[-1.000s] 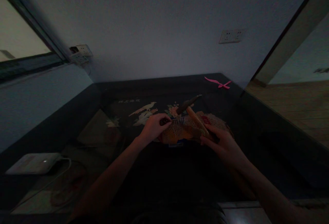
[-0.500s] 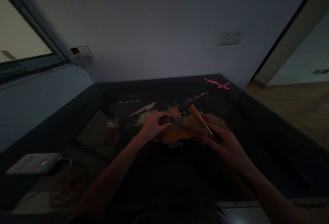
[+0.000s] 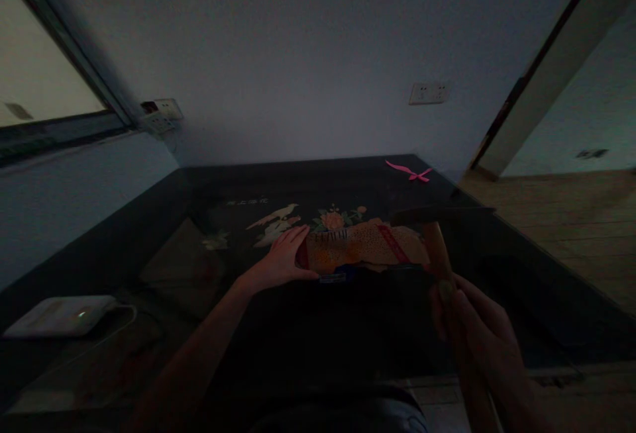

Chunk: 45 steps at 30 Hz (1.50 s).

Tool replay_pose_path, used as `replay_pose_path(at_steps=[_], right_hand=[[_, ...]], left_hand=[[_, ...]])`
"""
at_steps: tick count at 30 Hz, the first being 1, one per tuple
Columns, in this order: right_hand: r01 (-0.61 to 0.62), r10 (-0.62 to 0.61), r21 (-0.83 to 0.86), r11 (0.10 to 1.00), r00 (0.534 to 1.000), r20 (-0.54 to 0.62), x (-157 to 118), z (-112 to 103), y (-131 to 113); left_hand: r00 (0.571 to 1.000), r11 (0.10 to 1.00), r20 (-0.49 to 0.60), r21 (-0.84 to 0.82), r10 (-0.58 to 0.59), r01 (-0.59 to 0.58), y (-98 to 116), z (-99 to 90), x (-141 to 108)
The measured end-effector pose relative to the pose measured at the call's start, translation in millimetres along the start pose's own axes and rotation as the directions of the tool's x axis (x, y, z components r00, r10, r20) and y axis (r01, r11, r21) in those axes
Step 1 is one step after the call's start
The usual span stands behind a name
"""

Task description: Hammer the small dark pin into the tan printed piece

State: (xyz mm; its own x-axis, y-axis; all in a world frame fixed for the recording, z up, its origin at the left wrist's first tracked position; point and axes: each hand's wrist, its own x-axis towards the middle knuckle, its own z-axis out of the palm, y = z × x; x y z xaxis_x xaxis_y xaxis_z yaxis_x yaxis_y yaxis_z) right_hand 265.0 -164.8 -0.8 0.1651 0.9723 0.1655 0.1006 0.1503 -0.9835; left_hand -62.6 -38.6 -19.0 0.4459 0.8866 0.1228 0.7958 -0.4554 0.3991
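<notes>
A flat piece of orange-brown, speckled packaging (image 3: 365,244) with a red stripe and a blue label lies on the dark tabletop. My left hand (image 3: 278,261) is around its left end, fingers along the far edge and thumb at the near edge. To the right, my right hand (image 3: 477,317) is closed round the wooden handle of a hammer (image 3: 440,251). Its long, dark metal head is raised crosswise beyond the packaging's right end, blurred by motion and dim light. I cannot make out any small object on the packaging.
A pink ribbon (image 3: 410,171) lies near the table's far right corner. At the left is a white power bank (image 3: 59,317) with a cable. Flowers and a bird (image 3: 275,216) decorate the tabletop. A wall (image 3: 298,89) with sockets (image 3: 428,93) rises behind.
The hammer has swung right and toward me, away from the packaging. My left hand has shifted left and spread around the packaging's end; the small dark-brown thing at its fingertips no longer shows.
</notes>
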Motion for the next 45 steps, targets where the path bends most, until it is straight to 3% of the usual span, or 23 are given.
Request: replay_pose_path(at_steps=[2,7,11,14,19,26,35,40,45], right_hand=[[-0.018,0.019,0.047,0.999,1.000,-0.015,-11.3,-7.5,1.1],[0.075,-0.075,0.013,0.997,0.997,0.015,-35.7,-30.3,0.3],[0.111,-0.093,-0.184,0.977,0.990,0.107,-48.3,-55.5,-1.8],[0.138,-0.116,-0.380,0.915,0.990,0.078,-54.4,-69.6,-0.7],[0.242,-0.227,-0.482,0.842,0.970,0.091,-54.3,-70.5,8.8],[0.280,-0.230,-0.515,0.810,0.960,0.160,-38.3,-58.6,23.1],[0.360,-0.229,-0.640,0.679,0.932,0.281,4.6,-56.7,43.4],[0.429,-0.159,-0.695,0.576,0.893,0.420,41.5,-50.2,41.8],[0.481,-0.110,-0.705,0.522,0.857,0.503,78.6,-39.4,43.8]], left_hand=[[0.999,0.998,-0.042,0.060,0.008,-0.006,3.3,6.1,-1.0],[0.995,0.991,-0.084,0.130,0.045,-0.034,15.2,12.3,-1.7],[0.990,0.991,-0.134,0.132,0.050,-0.032,20.5,16.6,-2.3],[0.987,0.991,-0.151,0.129,0.057,-0.038,20.8,20.4,-1.5],[0.987,0.991,-0.147,0.127,0.065,-0.046,25.2,25.8,12.0],[0.986,0.990,-0.142,0.121,0.090,-0.073,45.1,41.7,79.9],[0.982,0.990,-0.156,0.110,0.106,-0.089,63.8,65.3,177.2],[0.983,0.992,-0.151,0.085,0.108,-0.096,67.0,73.8,210.1],[0.981,0.993,-0.164,0.071,0.106,-0.095,70.4,80.6,226.6]])
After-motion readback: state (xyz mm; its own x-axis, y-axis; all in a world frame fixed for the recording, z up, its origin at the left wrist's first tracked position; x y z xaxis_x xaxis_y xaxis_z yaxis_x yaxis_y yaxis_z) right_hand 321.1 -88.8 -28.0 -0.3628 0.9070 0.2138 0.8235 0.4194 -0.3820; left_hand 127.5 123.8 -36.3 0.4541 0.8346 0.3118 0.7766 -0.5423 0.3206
